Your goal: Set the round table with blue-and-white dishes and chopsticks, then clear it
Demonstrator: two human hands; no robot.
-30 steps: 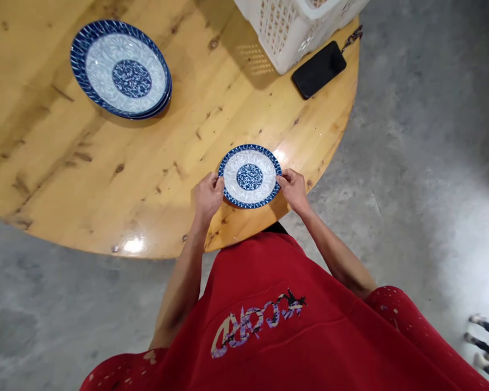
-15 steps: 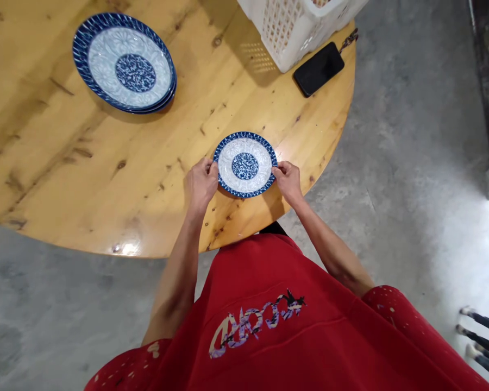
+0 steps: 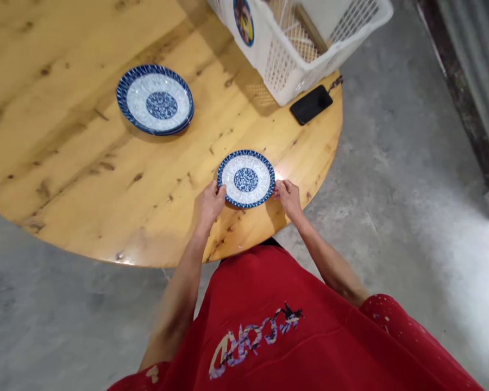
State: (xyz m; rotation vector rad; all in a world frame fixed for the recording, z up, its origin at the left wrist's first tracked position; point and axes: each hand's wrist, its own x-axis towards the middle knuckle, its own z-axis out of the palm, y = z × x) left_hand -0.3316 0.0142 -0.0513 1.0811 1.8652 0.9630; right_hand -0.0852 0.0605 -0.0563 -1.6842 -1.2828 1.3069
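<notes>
Compared with a second ago the view has pulled back and tilted up, so the basket (image 3: pixel 305 43) shows its open top and the stack of plates (image 3: pixel 155 100) sits nearer the middle of the bench (image 3: pixel 65 179); the small plate (image 3: pixel 246 179) stays close to the near edge, held as before; the left hand (image 3: pixel 211 203) grips its left rim with fingers curled closed on the edge, and the right hand (image 3: pixel 287 196) pinches the right rim the same way; whether the plate rests flat on the wood or is lifted just off it cannot be told. The plate is round and glazed, with a dark blue patterned border, a pale ring and a blue medallion at the centre; the stack beyond it carries the same pattern on larger plates; the bench is round, of varnished knotty pine with a glossy sheen; the basket is white plastic lattice; a flat black phone (image 3: pixel 311 104) lies just beside it, near the bench edge; the floor (image 3: pixel 411 179) is grey concrete.
</notes>
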